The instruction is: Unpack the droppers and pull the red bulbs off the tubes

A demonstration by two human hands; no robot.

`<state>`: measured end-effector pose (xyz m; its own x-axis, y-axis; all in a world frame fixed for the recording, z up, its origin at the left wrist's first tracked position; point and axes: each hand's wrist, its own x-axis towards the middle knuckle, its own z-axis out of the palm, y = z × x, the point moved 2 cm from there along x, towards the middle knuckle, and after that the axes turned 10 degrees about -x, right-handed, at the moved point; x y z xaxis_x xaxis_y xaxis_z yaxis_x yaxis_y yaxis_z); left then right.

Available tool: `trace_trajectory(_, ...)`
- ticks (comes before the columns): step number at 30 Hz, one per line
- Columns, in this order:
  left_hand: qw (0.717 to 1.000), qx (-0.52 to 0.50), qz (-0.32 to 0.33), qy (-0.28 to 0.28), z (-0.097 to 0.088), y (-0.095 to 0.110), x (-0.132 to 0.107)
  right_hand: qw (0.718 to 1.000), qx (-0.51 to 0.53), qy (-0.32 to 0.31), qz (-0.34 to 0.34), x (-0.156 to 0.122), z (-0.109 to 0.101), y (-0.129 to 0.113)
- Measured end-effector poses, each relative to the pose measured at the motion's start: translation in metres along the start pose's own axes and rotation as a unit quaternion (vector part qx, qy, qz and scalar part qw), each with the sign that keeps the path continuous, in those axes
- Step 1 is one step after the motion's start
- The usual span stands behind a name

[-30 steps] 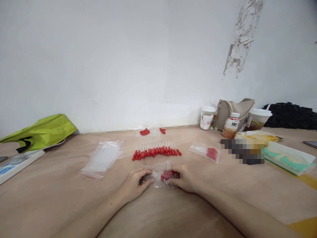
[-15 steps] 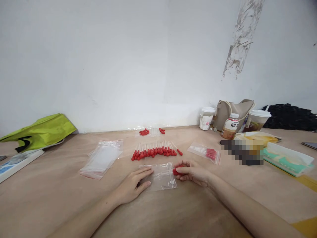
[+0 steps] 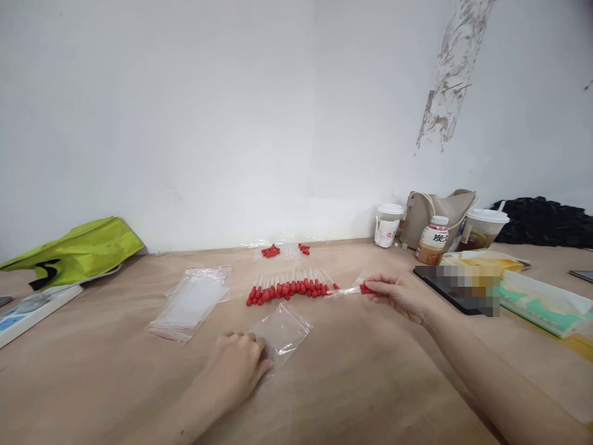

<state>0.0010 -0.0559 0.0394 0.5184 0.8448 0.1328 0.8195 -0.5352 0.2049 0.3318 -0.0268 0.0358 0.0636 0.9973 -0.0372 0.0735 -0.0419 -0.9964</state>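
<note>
Pins a clear bag [image 3: 283, 330] to the table [image 3: 370, 383] under the curled left hand [image 3: 236, 371]; pinches, in the right hand [image 3: 401, 295], seemingly a few red-bulbed droppers [image 3: 365, 288], beside the dropper row [image 3: 291, 286].

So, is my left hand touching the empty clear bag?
Touching: the head view shows the left hand with fingers on the clear bag.

The tan counter [image 3: 352, 371] runs back to a white wall. At its middle lies a row of red-bulbed droppers [image 3: 290, 287], with an empty clear bag [image 3: 283, 330] just in front and a stack of zip bags [image 3: 191, 300] to the left. A green sack [image 3: 74, 250] lies at the far left, while a paper cup [image 3: 388, 224], a bottle [image 3: 432, 238], a beige handbag [image 3: 438, 207] and a tablet [image 3: 456, 287] crowd the far right.
</note>
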Motion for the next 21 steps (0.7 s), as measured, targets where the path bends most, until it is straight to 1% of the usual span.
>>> trace_trajectory(1, 1.0, -0.004, 0.017, 0.013, -0.002, 0.0, 0.002, 0.999, -0.001, 0.033, -0.02, 0.005, -0.003, -0.001)
trace_trajectory(2, 0.998, -0.022, 0.058, 0.027, -0.003, 0.0, 0.005, 0.996, -0.011, 0.067, -0.049, 0.01, -0.004, -0.002)
trace_trajectory(3, 0.992, -0.048, 0.11, 0.037, -0.003, -0.001, 0.009, 0.991, -0.035, 0.099, -0.086, 0.015, -0.001, -0.002)
trace_trajectory(4, 0.983, -0.074, 0.163, 0.035, -0.002, -0.003, 0.013, 0.98, -0.073, 0.13, -0.13, 0.02, 0.003, -0.001)
trace_trajectory(5, 0.973, -0.095, 0.208, 0.022, 0.0, -0.005, 0.016, 0.965, -0.121, 0.155, -0.176, 0.026, 0.009, 0.001)
trace_trajectory(6, 0.965, -0.107, 0.238, 0.001, 0.002, -0.007, 0.019, 0.943, -0.177, 0.173, -0.221, 0.03, 0.016, 0.003)
trace_trajectory(7, 0.961, -0.112, 0.252, -0.025, 0.006, -0.009, 0.021, 0.916, -0.231, 0.187, -0.268, 0.035, 0.024, 0.005)
trace_trajectory(10, 0.958, -0.113, 0.244, -0.098, 0.014, -0.011, 0.022, 0.815, -0.389, 0.186, -0.387, 0.045, 0.046, 0.013)
trace_trajectory(11, 0.958, -0.114, 0.236, -0.114, 0.016, -0.011, 0.021, 0.786, -0.425, 0.179, -0.411, 0.049, 0.051, 0.016)
trace_trajectory(12, 0.959, -0.114, 0.227, -0.126, 0.018, -0.01, 0.02, 0.766, -0.45, 0.173, -0.426, 0.052, 0.055, 0.019)
trace_trajectory(13, 0.96, -0.114, 0.218, -0.131, 0.019, -0.01, 0.019, 0.753, -0.466, 0.17, -0.432, 0.055, 0.058, 0.022)
trace_trajectory(16, 0.965, -0.112, 0.198, -0.127, 0.022, -0.009, 0.017, 0.739, -0.491, 0.164, -0.432, 0.062, 0.063, 0.029)
trace_trajectory(21, 0.968, -0.099, 0.19, -0.127, 0.026, -0.01, 0.018, 0.707, -0.54, 0.119, -0.442, 0.06, 0.069, 0.034)
